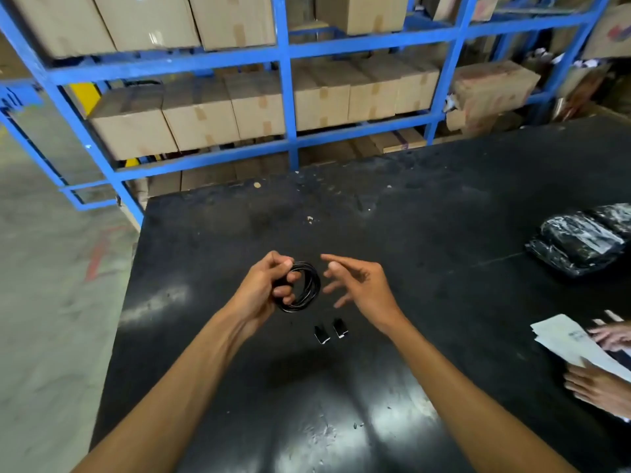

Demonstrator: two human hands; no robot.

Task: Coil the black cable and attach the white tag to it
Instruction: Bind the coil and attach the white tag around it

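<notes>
I looked down at the big black table top (444, 199). My left hand (263, 288) was closed around a thin black cable wound into a round coil (307, 288). The thumb pressed on the top of the coil, and the fingers went through the middle of the ring. The coil stuck out to the right of that hand and was held up above the table.

My right hand (358, 285) was open, with its fingers spread out and holding nothing. It was just beside the coil, on the right, and did not touch it.

Below the coil, two small black pieces with white edges (330, 331) lay on the table, side by side. I could not tell if they were the white tag.

Far to the right sat a shiny black plastic-wrapped bundle (580, 244). Another person's hands (601, 387) held white paper sheets (566, 339) at the right edge. Behind the table stood blue metal shelves (290, 97) full of brown cardboard boxes (201, 110).
</notes>
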